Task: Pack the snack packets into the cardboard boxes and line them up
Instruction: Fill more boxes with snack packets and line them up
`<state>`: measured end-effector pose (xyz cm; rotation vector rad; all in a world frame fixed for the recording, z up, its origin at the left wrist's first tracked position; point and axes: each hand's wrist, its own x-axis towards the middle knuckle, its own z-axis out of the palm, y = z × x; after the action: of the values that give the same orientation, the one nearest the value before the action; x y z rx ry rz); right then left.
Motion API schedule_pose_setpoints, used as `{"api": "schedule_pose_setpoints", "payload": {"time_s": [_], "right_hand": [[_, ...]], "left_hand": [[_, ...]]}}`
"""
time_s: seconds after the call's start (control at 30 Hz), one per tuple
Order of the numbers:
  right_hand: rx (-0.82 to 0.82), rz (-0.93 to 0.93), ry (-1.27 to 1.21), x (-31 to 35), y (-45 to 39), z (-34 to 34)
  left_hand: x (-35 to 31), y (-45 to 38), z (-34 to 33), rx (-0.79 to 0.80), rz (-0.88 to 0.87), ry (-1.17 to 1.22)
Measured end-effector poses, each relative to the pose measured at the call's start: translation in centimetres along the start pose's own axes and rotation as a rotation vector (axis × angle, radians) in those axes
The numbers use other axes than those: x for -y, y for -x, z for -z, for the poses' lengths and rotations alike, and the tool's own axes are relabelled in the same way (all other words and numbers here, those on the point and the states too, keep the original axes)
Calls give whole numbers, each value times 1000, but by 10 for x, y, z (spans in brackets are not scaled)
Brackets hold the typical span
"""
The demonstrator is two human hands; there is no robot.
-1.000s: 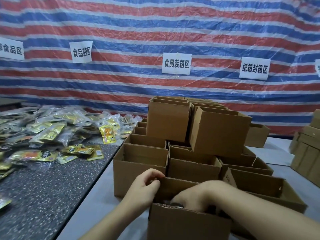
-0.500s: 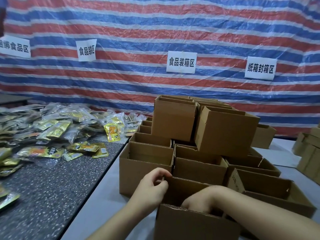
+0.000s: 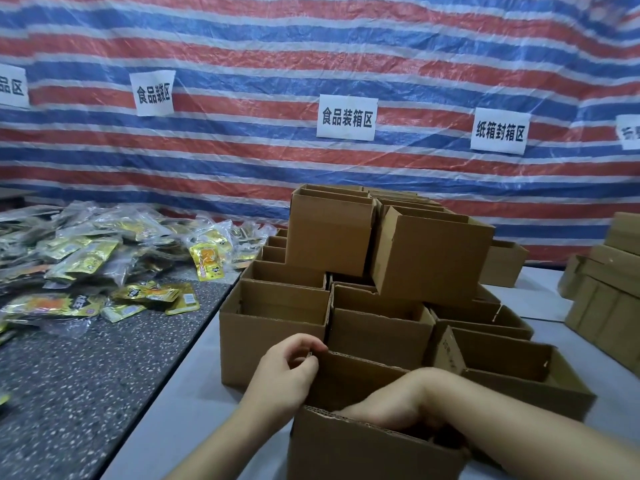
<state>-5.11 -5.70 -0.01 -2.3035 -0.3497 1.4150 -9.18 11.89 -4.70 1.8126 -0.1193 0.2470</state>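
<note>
An open cardboard box (image 3: 363,448) stands nearest me at the bottom centre. My left hand (image 3: 289,372) pinches the far left corner of its rim. My right hand (image 3: 391,408) reaches down inside the box; its fingers are hidden behind the near wall, so what it holds cannot be seen. A heap of yellow and clear snack packets (image 3: 104,258) lies on the dark speckled table (image 3: 86,375) at the left. Several more open boxes (image 3: 273,327) stand in rows behind the near one, with two stacked on top (image 3: 429,258).
A white tabletop (image 3: 173,427) carries the boxes. Another open box (image 3: 512,368) lies at an angle on the right. Flattened or closed cartons (image 3: 609,289) are piled at the far right. A striped tarpaulin with paper signs (image 3: 346,117) forms the back wall.
The view has shifted slightly. My right hand has sunk a little deeper into the near box. My left hand keeps its pinch on the rim corner.
</note>
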Motion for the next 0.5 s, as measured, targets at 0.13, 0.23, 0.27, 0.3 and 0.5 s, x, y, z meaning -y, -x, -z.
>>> {"api": "schedule_pose_setpoints", "payload": {"time_s": [0.13, 0.23, 0.27, 0.3, 0.5], "right_hand": [[-26, -4, -149, -6, -6, -3], [-32, -6, -179, -3, -7, -5], [-26, -15, -192, -3, -9, -4], [-43, 4, -157, -2, -9, -4], [-147, -104, -65, -2, -5, 8]], "left_hand": [[1, 0, -1, -25, -13, -13], [0, -1, 0, -35, -16, -16], [0, -1, 1, -33, -9, -12], [-1, -1, 1, -25, -1, -7], [1, 0, 3, -43, 22, -12]]}}
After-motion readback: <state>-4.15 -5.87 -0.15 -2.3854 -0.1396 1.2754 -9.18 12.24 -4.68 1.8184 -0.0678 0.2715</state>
